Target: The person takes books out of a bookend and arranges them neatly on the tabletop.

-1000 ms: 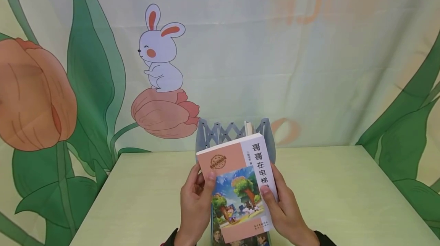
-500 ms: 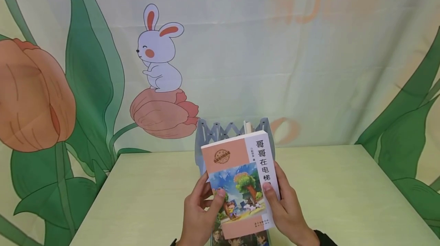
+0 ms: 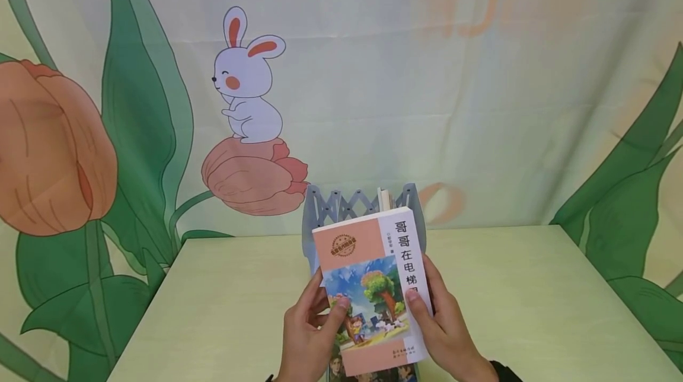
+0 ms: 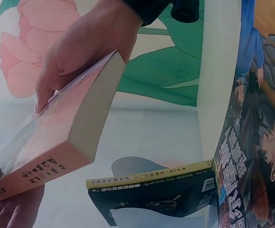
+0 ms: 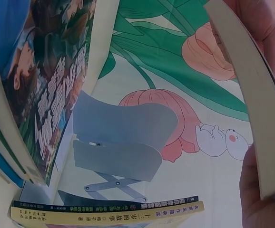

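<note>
A paperback book [image 3: 363, 287] with a pink and white cover and a picture of trees is held up, slightly tilted, in front of me. My left hand [image 3: 308, 328] grips its left edge, thumb on the cover and fingers behind. On the right edge my right hand [image 3: 450, 331] holds it the same way, its thumb over part of the title. The book's thick page block [image 5: 251, 99] shows in the right wrist view. Below it in the head view, mostly hidden, lies another book [image 3: 337, 367] with a dark illustrated cover; the right wrist view shows several books stacked there.
Behind the held book stands a grey-blue expanding book rack [image 3: 311, 216]. A yellow-spined book [image 5: 109, 217] and a dark-spined book [image 5: 113, 206] stand at its right side. The pale table [image 3: 533, 299] extends to both sides. A printed curtain [image 3: 373, 103] hangs behind.
My left hand has shifted lower along the book's left edge and slightly right. The book rose and moved right, then dipped back a little. My right hand keeps its grip.
</note>
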The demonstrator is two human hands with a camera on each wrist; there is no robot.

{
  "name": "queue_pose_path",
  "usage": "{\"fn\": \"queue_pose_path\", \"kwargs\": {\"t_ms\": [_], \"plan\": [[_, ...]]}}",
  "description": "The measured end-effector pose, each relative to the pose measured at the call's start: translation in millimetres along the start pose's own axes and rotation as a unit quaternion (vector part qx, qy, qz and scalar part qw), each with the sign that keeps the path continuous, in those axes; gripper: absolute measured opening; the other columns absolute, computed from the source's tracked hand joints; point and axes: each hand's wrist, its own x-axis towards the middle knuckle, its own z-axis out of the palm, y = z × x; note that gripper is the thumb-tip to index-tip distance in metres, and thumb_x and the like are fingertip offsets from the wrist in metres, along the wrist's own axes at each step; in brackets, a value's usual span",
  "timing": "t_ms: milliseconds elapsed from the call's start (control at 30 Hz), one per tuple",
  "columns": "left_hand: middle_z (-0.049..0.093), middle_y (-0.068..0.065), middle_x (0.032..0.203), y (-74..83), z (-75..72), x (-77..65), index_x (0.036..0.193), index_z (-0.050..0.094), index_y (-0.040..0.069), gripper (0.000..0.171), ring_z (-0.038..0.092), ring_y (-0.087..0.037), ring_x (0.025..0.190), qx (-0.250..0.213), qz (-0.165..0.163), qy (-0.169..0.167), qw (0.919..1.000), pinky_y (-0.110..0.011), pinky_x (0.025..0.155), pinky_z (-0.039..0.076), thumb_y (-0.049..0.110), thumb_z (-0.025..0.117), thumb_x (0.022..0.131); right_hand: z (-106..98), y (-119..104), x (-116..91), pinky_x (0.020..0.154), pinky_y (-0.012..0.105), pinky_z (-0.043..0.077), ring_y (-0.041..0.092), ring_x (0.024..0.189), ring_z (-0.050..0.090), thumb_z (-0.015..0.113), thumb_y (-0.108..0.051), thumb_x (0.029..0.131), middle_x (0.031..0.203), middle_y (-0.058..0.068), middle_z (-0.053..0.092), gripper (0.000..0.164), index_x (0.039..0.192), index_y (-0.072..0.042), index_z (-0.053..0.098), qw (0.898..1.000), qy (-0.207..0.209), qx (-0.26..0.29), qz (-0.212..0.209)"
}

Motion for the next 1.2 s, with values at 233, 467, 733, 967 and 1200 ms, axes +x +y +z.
{"fn": "queue_pose_path", "kwargs": {"t_ms": [233,467,733,967,1200], "plan": [[0.058,-0.015,0.12,-2.0,-1.0,-0.8,0.149,0.041,0.006,0.064,0.068,-0.01,0.097,-0.028,-0.025,0.001,0.9993,-0.021,0.077,0.056,0.025,0.067,0.094,-5,1,-3,0.062,0.034,0.059,0.012,0.087,0.071,0.045,-0.002,0.102,0.135,0.024,0.052,0.063,0.157,-0.022,0.02,1.0,-0.001,0.009,0.021],[0.055,-0.017,0.127,-4.0,-2.1,-2.1,0.149,0.042,0.008,0.062,0.067,-0.005,0.092,-0.031,-0.03,-0.006,0.999,-0.024,0.075,0.057,0.024,0.067,0.094,-7,3,-5,0.059,0.029,0.057,0.009,0.081,0.068,0.056,-0.008,0.099,0.119,0.013,0.061,0.062,0.154,-0.023,0.032,0.997,0.028,-0.05,0.044],[0.055,-0.015,0.116,-8.1,-3.4,-3.3,0.147,0.046,0.009,0.063,0.069,-0.006,0.088,-0.01,-0.048,-0.01,0.9987,-0.026,0.067,0.056,0.027,0.07,0.091,-9,4,-10,0.063,0.028,0.057,0.009,0.077,0.069,0.064,-0.013,0.095,0.101,0.004,0.064,0.06,0.15,-0.017,0.04,0.994,0.036,-0.078,0.072],[0.057,-0.015,0.114,-11.7,-6.3,-3.9,0.145,0.048,0.008,0.062,0.069,-0.005,0.086,0.003,-0.05,-0.015,0.9986,-0.026,0.066,0.057,0.029,0.07,0.091,-7,6,-14,0.06,0.026,0.055,0.007,0.071,0.065,0.067,-0.016,0.094,0.098,0.004,0.066,0.061,0.149,-0.016,0.04,0.992,0.025,-0.087,0.092],[0.057,-0.011,0.105,-12.4,-9.0,-3.1,0.144,0.05,0.009,0.064,0.067,-0.006,0.079,0.012,-0.068,-0.028,0.9972,-0.023,0.066,0.056,0.034,0.071,0.09,-4,5,-17,0.063,0.026,0.057,0.01,0.072,0.067,0.069,-0.025,0.092,0.099,0.004,0.065,0.065,0.15,-0.022,0.039,0.984,0.029,-0.068,0.163]]}}
